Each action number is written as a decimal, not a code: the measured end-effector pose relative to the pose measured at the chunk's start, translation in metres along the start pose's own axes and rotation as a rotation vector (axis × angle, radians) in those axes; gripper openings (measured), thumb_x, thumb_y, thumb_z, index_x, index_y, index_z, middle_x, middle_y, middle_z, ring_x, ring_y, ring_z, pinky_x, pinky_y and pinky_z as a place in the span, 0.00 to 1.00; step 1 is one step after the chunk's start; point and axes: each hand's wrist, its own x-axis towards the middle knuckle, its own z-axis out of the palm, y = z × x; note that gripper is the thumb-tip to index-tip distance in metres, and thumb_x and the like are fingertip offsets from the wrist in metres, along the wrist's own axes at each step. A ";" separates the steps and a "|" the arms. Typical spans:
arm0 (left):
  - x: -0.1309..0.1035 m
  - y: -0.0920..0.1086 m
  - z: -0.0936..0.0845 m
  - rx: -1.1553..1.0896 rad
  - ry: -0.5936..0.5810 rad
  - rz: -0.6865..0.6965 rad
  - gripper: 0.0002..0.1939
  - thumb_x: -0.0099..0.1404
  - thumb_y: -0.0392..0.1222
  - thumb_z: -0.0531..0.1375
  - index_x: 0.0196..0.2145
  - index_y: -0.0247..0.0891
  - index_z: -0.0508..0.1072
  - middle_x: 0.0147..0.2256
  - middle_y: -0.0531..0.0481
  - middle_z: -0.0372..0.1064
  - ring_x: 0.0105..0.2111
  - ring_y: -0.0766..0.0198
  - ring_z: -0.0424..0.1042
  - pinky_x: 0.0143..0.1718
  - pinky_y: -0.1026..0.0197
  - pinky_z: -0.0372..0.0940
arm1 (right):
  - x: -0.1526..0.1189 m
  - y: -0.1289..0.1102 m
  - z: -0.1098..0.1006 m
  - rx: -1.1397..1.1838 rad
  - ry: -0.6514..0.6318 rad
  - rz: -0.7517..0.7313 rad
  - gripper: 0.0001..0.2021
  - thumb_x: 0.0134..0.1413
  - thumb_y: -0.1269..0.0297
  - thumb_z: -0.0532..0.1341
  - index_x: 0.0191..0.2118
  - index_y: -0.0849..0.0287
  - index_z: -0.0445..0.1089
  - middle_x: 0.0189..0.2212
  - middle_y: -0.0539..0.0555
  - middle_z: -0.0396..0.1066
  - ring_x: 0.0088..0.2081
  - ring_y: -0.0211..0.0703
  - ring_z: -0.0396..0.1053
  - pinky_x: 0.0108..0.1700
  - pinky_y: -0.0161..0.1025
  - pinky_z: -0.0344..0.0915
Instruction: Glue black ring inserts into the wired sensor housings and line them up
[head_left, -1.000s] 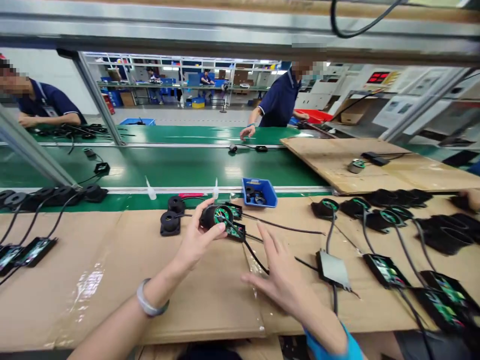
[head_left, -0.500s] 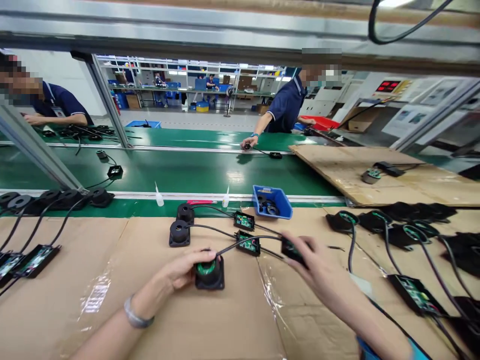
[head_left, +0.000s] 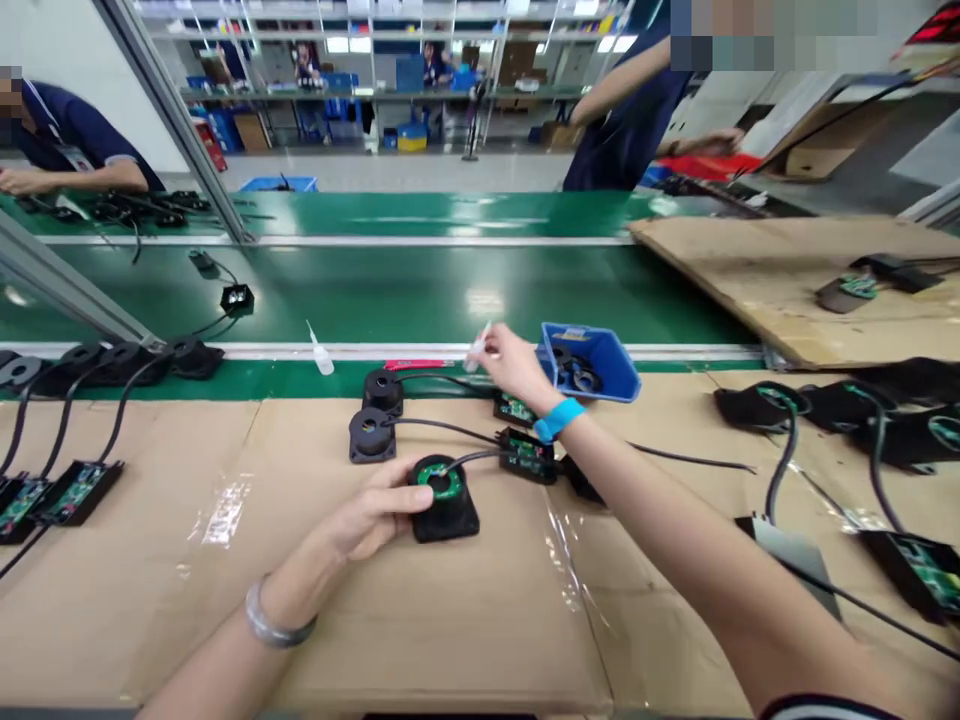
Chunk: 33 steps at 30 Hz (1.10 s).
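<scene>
My left hand (head_left: 382, 505) is closed on the side of a black square-based housing (head_left: 448, 515), which rests on the cardboard with a green ring-shaped circuit board in its top. A cable runs from this housing toward the right and passes behind my forearm. Stretched forward, my right hand (head_left: 510, 362) pinches a small white dropper bottle (head_left: 478, 352) beside the blue bin. Two more black housings (head_left: 372, 436) stand just beyond my left hand, their cables leading to open black boxes (head_left: 527, 455) with green boards, partly hidden by my right arm.
A blue bin (head_left: 619, 375) holds black rings. Another dropper bottle (head_left: 322, 358) and a red-handled tool (head_left: 416, 364) lie along the green edge. Wired housings and boxes (head_left: 79, 492) fill the left and right sides. Co-workers stand across the green conveyor (head_left: 375, 290); metal posts rise at left.
My right hand has let go of the black box at the cable's end and moved forward to the dropper bottle. The view has tilted down. The co-worker's hand has left the conveyor.
</scene>
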 end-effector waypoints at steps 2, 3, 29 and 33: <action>-0.002 0.001 0.002 0.145 -0.022 0.126 0.33 0.45 0.44 0.77 0.49 0.36 0.75 0.46 0.44 0.75 0.48 0.55 0.73 0.51 0.56 0.68 | -0.017 -0.012 -0.017 0.098 0.045 0.009 0.09 0.62 0.61 0.61 0.45 0.59 0.66 0.36 0.51 0.72 0.39 0.39 0.73 0.44 0.41 0.71; -0.002 0.000 0.003 0.232 -0.021 0.190 0.32 0.48 0.40 0.76 0.50 0.37 0.75 0.48 0.45 0.74 0.49 0.56 0.73 0.53 0.56 0.66 | -0.030 -0.022 -0.028 0.146 0.055 0.017 0.10 0.63 0.61 0.59 0.47 0.57 0.65 0.38 0.51 0.72 0.40 0.39 0.73 0.43 0.40 0.72; 0.009 -0.023 0.009 1.226 0.210 0.829 0.21 0.55 0.34 0.70 0.47 0.34 0.77 0.47 0.41 0.61 0.48 0.54 0.70 0.48 0.53 0.69 | -0.221 -0.073 -0.051 0.348 0.282 0.326 0.06 0.58 0.59 0.65 0.40 0.53 0.74 0.23 0.49 0.68 0.22 0.39 0.64 0.23 0.39 0.61; 0.010 -0.024 0.009 1.257 0.226 0.860 0.19 0.57 0.33 0.68 0.47 0.36 0.77 0.48 0.42 0.60 0.47 0.58 0.70 0.49 0.54 0.69 | -0.221 -0.076 -0.048 -0.003 0.263 0.170 0.09 0.55 0.60 0.68 0.42 0.54 0.74 0.32 0.50 0.75 0.25 0.38 0.68 0.25 0.38 0.64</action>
